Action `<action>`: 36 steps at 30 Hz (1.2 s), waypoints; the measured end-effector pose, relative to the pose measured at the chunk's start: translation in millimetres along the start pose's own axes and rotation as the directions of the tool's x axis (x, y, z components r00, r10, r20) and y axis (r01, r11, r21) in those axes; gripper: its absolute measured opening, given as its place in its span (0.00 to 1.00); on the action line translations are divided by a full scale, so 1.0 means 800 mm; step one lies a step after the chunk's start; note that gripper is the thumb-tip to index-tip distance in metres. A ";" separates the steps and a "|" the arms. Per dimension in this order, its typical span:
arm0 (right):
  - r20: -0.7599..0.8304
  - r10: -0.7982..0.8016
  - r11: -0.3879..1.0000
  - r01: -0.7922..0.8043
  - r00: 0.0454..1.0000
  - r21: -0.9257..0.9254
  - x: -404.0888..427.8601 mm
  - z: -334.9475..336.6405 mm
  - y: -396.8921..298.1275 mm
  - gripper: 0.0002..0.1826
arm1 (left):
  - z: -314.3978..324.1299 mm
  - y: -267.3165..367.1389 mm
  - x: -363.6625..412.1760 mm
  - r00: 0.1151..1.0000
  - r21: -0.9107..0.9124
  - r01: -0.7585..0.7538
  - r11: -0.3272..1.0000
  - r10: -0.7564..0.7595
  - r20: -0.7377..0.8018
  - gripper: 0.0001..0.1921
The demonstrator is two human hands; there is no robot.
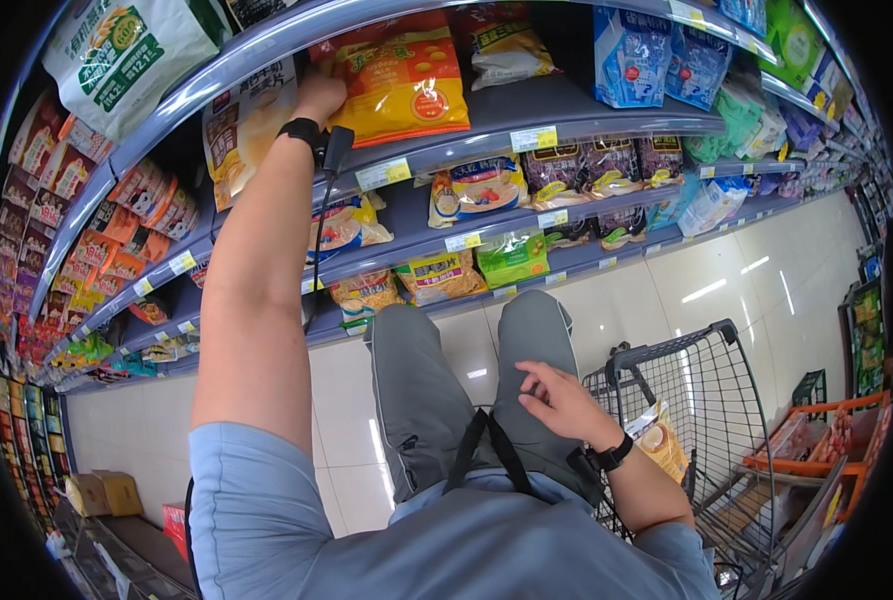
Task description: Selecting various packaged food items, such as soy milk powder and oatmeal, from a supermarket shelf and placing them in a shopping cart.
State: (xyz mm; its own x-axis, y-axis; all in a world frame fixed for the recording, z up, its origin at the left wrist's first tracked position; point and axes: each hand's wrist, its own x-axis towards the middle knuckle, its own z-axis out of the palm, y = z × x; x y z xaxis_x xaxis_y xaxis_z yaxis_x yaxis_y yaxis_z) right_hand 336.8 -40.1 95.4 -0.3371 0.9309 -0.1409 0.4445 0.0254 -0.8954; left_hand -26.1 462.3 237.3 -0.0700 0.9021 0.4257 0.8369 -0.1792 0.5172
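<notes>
My left hand (320, 93) reaches onto a shelf, at the left edge of a red and yellow soybean powder bag (398, 82). Its fingers are hidden behind the bag's edge, so its hold cannot be made out. Just left of my wrist stands a white and tan cereal bag (248, 135). My right hand (555, 397) hovers above my right thigh with fingers loosely curled and apart, holding nothing. To its right is a wire shopping cart (701, 382), with a yellow and white packaged food bag (660, 442) inside.
Shelf edges (446, 150) with price tags curve across the front. Lower shelves hold oat bags (480, 187) and a green bag (512, 257). Blue pouches (630, 60) stand at upper right. Snack tubs (154, 196) fill the left shelves. An orange crate (829, 442) lies beyond the cart.
</notes>
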 end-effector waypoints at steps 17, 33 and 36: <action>0.141 0.030 0.991 -0.012 0.990 -0.131 0.009 -0.005 -0.015 0.17 | 0.057 -0.031 -0.569 0.588 -0.420 0.613 0.669 -0.032 0.808 0.11; -0.341 -0.313 0.949 0.279 0.887 -0.145 -0.013 -0.015 -0.015 0.09 | 0.078 -0.085 -0.585 0.660 -0.529 0.737 0.421 -0.282 0.696 0.08; -0.605 -0.308 0.950 0.210 0.734 -0.229 -0.045 -0.072 -0.009 0.08 | 0.080 -0.071 -0.575 0.614 -0.534 0.784 0.316 -0.274 0.740 0.06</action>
State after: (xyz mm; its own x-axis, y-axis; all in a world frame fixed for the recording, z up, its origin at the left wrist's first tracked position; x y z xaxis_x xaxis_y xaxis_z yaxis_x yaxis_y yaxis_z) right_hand 393.5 -52.5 131.6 0.1172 0.8961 0.4281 0.5416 0.3036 -0.7839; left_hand -6.8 82.2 -35.1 0.1295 0.8936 -0.4299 -0.0798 0.4415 0.8937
